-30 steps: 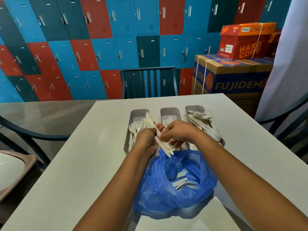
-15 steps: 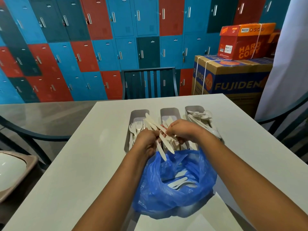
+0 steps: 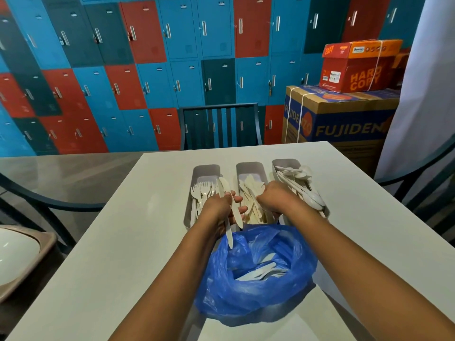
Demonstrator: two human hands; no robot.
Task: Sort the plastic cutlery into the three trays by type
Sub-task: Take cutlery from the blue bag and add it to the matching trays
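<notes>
While gripped — flat white knives (image 3: pixel 225 205)

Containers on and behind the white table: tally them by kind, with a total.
Grey trays: 3, the left tray with forks, the middle tray with knives, the right tray with spoons
Blue plastic bags: 1, the blue bag
Cardboard boxes: 2, the orange box atop the blue-and-brown box
Total: 6

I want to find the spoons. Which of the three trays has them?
The right tray, the one farthest right on the table. It holds cutlery with round bowls. The left tray holds forks with prongs, and the middle tray holds flat knives.
</notes>
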